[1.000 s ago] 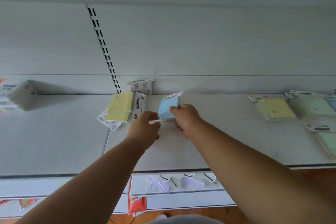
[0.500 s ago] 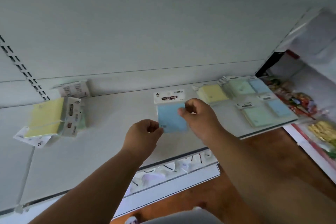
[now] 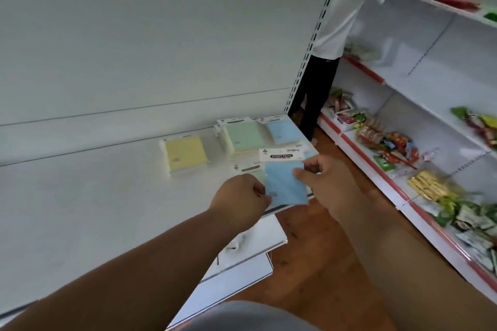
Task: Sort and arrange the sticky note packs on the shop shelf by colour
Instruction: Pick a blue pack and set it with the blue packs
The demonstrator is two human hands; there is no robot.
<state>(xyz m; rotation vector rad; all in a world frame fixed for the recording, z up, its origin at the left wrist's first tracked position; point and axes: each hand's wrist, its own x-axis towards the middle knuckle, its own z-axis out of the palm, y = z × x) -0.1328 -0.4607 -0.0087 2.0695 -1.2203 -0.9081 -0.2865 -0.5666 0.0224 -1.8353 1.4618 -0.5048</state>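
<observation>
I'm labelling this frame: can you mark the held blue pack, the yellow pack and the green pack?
held blue pack [image 3: 285, 188], head view, blue face.
yellow pack [image 3: 185, 152], head view, top face.
green pack [image 3: 246, 136], head view, top face.

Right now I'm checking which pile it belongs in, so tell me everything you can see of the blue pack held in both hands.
The blue pack is a flat square pad of pale blue sheets in a clear shiny sleeve, topped by a white header card printed "STICKY NOTE" in a dark label. It is held face up, slightly tilted, above the front right corner of the white shelf. The left hand pinches its lower left edge, and the right hand pinches its upper right edge.
</observation>
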